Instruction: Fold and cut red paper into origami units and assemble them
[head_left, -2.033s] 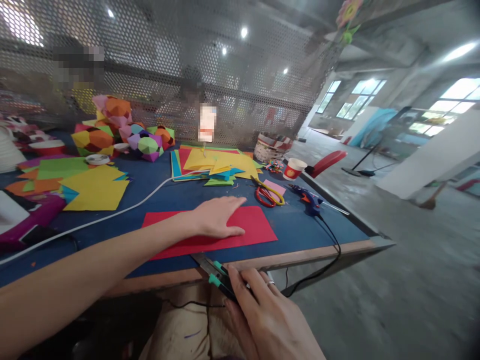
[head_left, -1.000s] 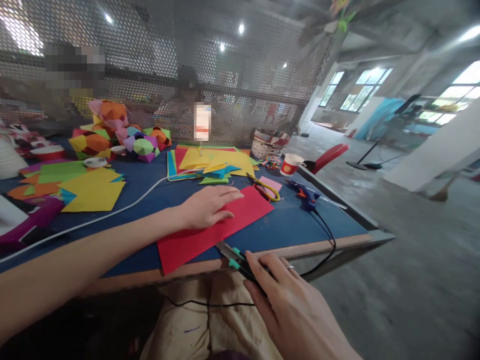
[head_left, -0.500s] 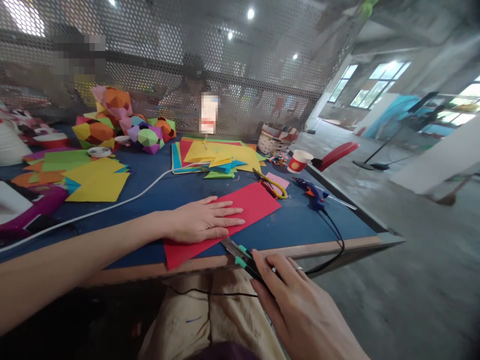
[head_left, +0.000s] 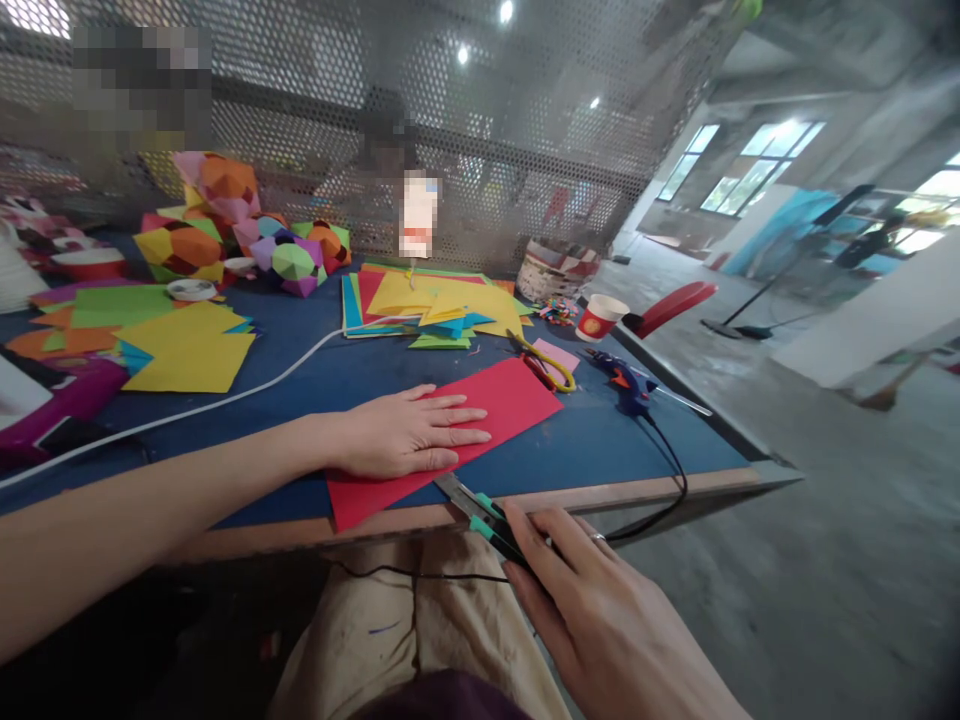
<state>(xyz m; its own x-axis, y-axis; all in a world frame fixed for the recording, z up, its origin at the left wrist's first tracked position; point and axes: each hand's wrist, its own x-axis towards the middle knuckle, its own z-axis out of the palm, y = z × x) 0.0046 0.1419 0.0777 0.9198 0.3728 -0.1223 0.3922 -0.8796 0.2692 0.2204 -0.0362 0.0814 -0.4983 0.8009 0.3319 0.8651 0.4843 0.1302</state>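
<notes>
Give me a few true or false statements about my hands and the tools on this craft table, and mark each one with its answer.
1. The left hand lies flat on the red sheet. True.
2. The glue gun lies on the table, right of the scissors. True.
3. The right hand has the scissors in its grip. False: it holds the green-and-black cutter at the table's near edge.
4. The paper cup is tipped over. False: it stands upright.

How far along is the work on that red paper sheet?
Done: red sheet lies angled on the blue table, left hand pressing it flat. In hand: right hand holds the knife at its near edge. Left: no cut shows yet; the sheet looks whole.
</notes>
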